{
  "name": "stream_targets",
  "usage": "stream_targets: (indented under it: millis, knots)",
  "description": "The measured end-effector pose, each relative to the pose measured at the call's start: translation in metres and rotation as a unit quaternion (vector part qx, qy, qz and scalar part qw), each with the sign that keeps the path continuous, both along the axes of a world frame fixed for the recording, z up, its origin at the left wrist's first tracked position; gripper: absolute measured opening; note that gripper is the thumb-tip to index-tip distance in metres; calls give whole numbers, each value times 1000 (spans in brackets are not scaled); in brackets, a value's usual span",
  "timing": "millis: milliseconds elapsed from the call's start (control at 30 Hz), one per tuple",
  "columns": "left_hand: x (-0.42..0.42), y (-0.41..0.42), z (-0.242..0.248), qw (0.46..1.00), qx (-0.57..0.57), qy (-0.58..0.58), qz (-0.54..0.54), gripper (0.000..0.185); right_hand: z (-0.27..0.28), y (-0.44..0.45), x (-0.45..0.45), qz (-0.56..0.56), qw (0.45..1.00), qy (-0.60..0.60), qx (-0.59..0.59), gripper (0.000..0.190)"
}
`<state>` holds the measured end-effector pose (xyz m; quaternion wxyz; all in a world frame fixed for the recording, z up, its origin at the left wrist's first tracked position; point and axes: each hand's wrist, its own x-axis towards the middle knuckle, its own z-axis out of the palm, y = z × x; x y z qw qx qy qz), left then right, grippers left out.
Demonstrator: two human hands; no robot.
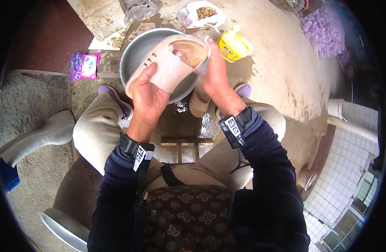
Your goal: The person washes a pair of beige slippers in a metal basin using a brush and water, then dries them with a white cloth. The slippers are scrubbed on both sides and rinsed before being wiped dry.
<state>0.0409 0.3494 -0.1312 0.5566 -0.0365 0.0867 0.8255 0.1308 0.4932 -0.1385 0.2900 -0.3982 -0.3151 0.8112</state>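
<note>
A beige slide slipper (172,74) is held tilted over a grey metal basin (131,52). My left hand (150,97) grips it by the strap, thumb on the outside; fingertips show in the foot opening. My right hand (214,74) is closed around the other end of the sole, with a whitish, thin wet material, perhaps a cloth, against the edge. My right fingers are partly hidden there. A second beige slipper (197,105) stands on the wet floor beside the basin, below my right hand.
A yellow detergent jug (234,47) stands right of the basin. A white plastic bag (191,17) with small brown items lies beyond it. Left are a purple-pink wipes packet (85,66) and a board (101,19). A small wooden frame (186,141) is between my legs.
</note>
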Motion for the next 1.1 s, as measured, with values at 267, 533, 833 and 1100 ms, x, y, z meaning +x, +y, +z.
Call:
stream_targets:
  millis: [267, 533, 833, 1100]
  knots:
    - [23, 7, -19, 941, -279, 163, 99, 50, -10, -14, -3, 83, 972, -77, 205, 35]
    - [32, 12, -10, 982, -171, 75, -8, 50, -1, -22, -9, -99, 911, -70, 395, 31]
    - [15, -4, -31, 993, 61, -75, -64, 48, 2, -40, -2, 25, 674, -190, 713, 27]
    - [9, -11, -33, 998, 29, -28, -49, 36, 8, -37, -7, 92, 641, -68, 759, 26]
